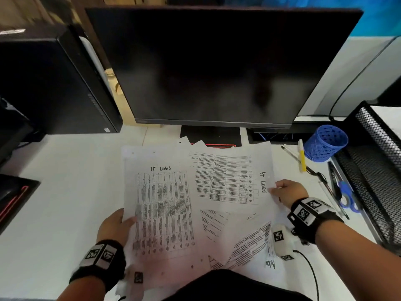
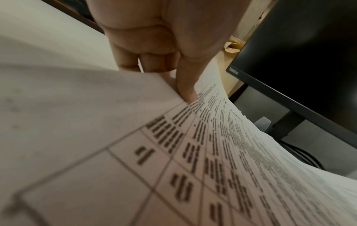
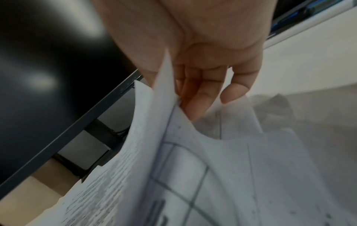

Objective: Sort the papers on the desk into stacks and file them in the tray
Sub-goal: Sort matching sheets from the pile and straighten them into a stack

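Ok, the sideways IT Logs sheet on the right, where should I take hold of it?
Pinch the sideways IT Logs sheet at its free right edge beside the handwritten heading, coming in from the right. That edge is uncovered and the right hand already pinches there; the upright sheet probably overlaps its left side.
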